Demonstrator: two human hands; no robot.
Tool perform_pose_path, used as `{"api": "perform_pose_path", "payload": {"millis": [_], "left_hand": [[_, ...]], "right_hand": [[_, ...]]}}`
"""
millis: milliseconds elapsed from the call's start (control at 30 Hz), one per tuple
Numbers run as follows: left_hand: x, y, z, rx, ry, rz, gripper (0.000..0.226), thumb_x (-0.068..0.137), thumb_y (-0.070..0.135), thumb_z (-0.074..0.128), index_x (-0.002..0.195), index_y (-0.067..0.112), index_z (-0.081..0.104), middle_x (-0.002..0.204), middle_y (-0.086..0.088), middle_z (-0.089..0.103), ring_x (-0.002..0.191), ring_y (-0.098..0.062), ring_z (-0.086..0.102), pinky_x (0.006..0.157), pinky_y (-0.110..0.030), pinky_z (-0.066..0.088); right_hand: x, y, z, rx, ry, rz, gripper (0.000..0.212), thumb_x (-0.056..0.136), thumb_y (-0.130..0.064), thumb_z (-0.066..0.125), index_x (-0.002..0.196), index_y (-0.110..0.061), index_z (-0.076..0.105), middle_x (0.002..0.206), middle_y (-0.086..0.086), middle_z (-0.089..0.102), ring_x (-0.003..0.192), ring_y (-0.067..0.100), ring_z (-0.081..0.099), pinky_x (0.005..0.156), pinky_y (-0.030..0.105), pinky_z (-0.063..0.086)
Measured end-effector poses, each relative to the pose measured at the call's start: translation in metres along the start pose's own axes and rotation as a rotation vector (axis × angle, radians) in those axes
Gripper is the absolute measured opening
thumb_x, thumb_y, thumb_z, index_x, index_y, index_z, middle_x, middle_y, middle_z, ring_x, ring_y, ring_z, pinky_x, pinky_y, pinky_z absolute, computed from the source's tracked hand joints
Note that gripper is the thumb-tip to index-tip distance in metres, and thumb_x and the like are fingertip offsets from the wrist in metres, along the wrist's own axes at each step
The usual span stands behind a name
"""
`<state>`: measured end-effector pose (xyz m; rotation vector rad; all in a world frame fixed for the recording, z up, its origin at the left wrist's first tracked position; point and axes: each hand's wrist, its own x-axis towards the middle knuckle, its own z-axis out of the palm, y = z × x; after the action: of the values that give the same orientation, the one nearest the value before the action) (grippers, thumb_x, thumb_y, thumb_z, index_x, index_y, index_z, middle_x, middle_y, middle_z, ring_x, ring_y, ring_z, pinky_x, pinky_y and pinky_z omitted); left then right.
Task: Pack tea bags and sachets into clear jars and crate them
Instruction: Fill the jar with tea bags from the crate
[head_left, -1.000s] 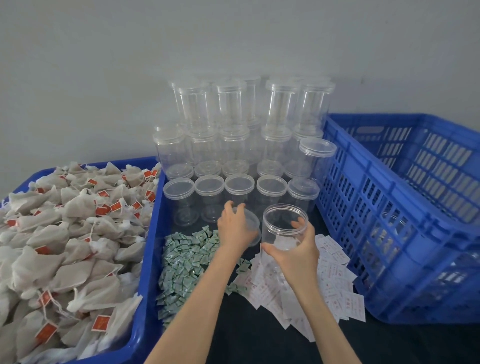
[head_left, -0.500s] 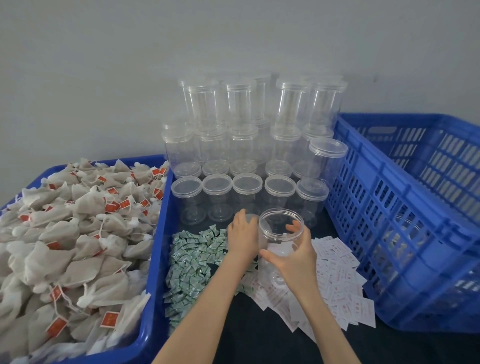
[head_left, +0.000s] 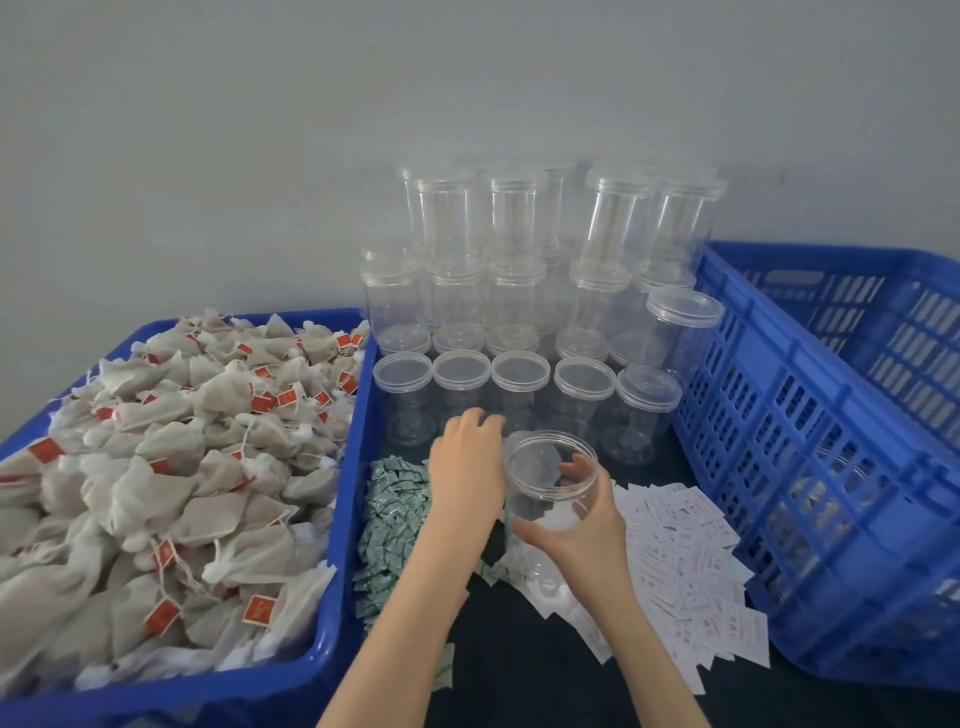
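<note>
Head view: dark table (head_left: 519, 675), grey wall (head_left: 260, 130); right hand (head_left: 582, 525) grips smooth clear jar (head_left: 550, 499), left hand (head_left: 467, 467) at nine o'clock, grasp unclear.

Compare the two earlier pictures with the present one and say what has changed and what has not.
The left hand, which held a clear round lid beside the open clear plastic jar, has carried it down behind the jar; the lid is now hidden. The right hand keeps its grip on the jar's side. The stacked lidded jars, both sachet piles and the blue crates have not shifted.
</note>
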<state>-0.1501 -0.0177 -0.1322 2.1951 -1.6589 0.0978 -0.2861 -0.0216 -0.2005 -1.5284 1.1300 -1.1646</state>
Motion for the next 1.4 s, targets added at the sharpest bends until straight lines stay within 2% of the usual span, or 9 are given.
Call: {"api": "perform_pose_path", "payload": {"millis": [200,433,533,633,733,933,1133,1300,1400], "left_hand": [[-0.035,-0.036,-0.076,0.252,0.078,-0.113,0.04,0.092,0.014,0.058,0.131,0.02,0.049,0.123,-0.002,0.056,0.112,-0.023,0.053,0.081,-0.033,0.042],[-0.068,-0.104,-0.094,0.386,-0.353,-0.315,0.022,0.094,0.016,0.049,0.113,0.019,0.058,0.097,0.001,0.058,0.088,-0.021,0.058,0.069,-0.032,0.042],[-0.07,-0.125,-0.086,0.353,-0.517,-0.279,0.029,0.092,0.019,0.052,0.119,0.02,0.061,0.11,0.0,0.064,0.098,-0.02,0.06,0.075,-0.031,0.047],[-0.071,-0.137,-0.084,0.303,-0.53,-0.226,0.031,0.09,0.019,0.056,0.12,0.025,0.063,0.111,0.001,0.064,0.1,-0.018,0.06,0.079,-0.029,0.048],[-0.073,-0.147,-0.082,0.411,-0.413,-0.196,0.037,0.088,0.01,0.056,0.121,0.028,0.061,0.113,0.001,0.062,0.103,-0.019,0.059,0.073,-0.028,0.044],[-0.074,-0.148,-0.083,0.469,-0.289,-0.172,0.019,0.088,0.016,0.058,0.097,0.029,0.068,0.099,0.003,0.063,0.089,-0.017,0.061,0.065,-0.025,0.04],[-0.088,-0.152,-0.092,0.09,0.163,-0.135,0.015,0.091,0.034,0.062,0.102,0.035,0.072,0.089,0.01,0.069,0.078,-0.009,0.059,0.064,-0.02,0.037],[-0.084,-0.14,-0.099,-0.402,0.367,-0.123,0.019,0.088,0.015,0.066,0.103,0.023,0.073,0.084,0.027,0.063,0.074,0.011,0.06,0.068,-0.002,0.042],[-0.08,-0.122,-0.106,-0.605,0.442,-0.092,0.025,0.09,0.013,0.064,0.098,0.037,0.068,0.08,0.028,0.065,0.078,0.005,0.062,0.063,-0.003,0.045]], "right_hand": [[-0.024,-0.022,0.035,0.057,-0.19,-0.073,0.094,0.05,-0.023,0.096,0.131,-0.032,0.049,0.119,-0.021,0.062,0.108,-0.015,0.055,0.082,-0.001,0.041],[-0.045,-0.031,0.067,0.037,-0.368,-0.109,0.091,0.046,-0.037,0.091,0.124,-0.044,0.045,0.116,-0.031,0.059,0.113,-0.009,0.056,0.088,0.004,0.044],[-0.045,-0.029,0.074,0.022,-0.393,-0.106,0.095,0.048,-0.029,0.093,0.128,-0.044,0.043,0.118,-0.033,0.057,0.116,-0.008,0.054,0.089,0.005,0.044],[-0.045,-0.028,0.078,0.013,-0.404,-0.112,0.096,0.05,-0.025,0.095,0.129,-0.043,0.042,0.119,-0.027,0.059,0.116,-0.01,0.053,0.088,0.001,0.041],[-0.047,-0.028,0.081,0.018,-0.408,-0.101,0.095,0.051,-0.023,0.095,0.127,-0.044,0.044,0.118,-0.028,0.06,0.114,-0.011,0.054,0.086,0.0,0.04],[-0.052,-0.028,0.091,0.035,-0.425,-0.086,0.095,0.049,-0.027,0.092,0.131,-0.041,0.046,0.122,-0.024,0.06,0.117,-0.004,0.055,0.092,0.01,0.045],[-0.054,-0.026,0.095,0.027,-0.405,-0.069,0.097,0.043,-0.039,0.087,0.128,-0.047,0.043,0.12,-0.034,0.056,0.116,-0.009,0.054,0.087,0.002,0.043],[-0.054,-0.025,0.096,0.014,-0.407,-0.064,0.097,0.043,-0.041,0.088,0.128,-0.049,0.042,0.121,-0.034,0.055,0.118,-0.01,0.052,0.091,0.004,0.043],[-0.054,-0.027,0.096,0.005,-0.406,-0.073,0.094,0.046,-0.04,0.089,0.125,-0.052,0.041,0.121,-0.038,0.053,0.117,-0.011,0.052,0.088,0.0,0.041]]}}
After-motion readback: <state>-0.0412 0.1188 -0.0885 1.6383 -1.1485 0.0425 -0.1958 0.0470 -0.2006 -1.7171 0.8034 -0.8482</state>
